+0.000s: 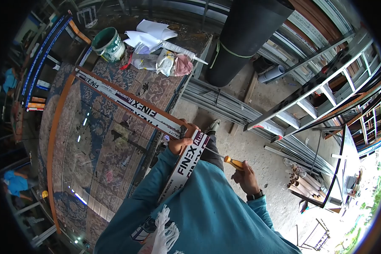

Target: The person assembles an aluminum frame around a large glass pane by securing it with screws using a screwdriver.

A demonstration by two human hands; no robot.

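My left hand (183, 142) is closed around the corner of a brown aluminium window frame (53, 139), fingers over one side and thumb on the other. White protective tape (133, 103) printed "FINEX" covers the frame's upper side and the side running down against my body. In my right hand (247, 180) is a screwdriver (233, 162) with a yellow handle, gripped by the fingertips. Its shaft points left at the outer face of the frame near the corner; whether the tip sits in a screw I cannot make out.
The frame rests on a carpet-covered table (114, 169). A green bucket (109, 44), papers (150, 34) and rags (173, 63) lie at its far end. To the right are a black roll (245, 38), metal profiles (224, 101), a ladder (313, 108) and wrapped rolls (307, 184).
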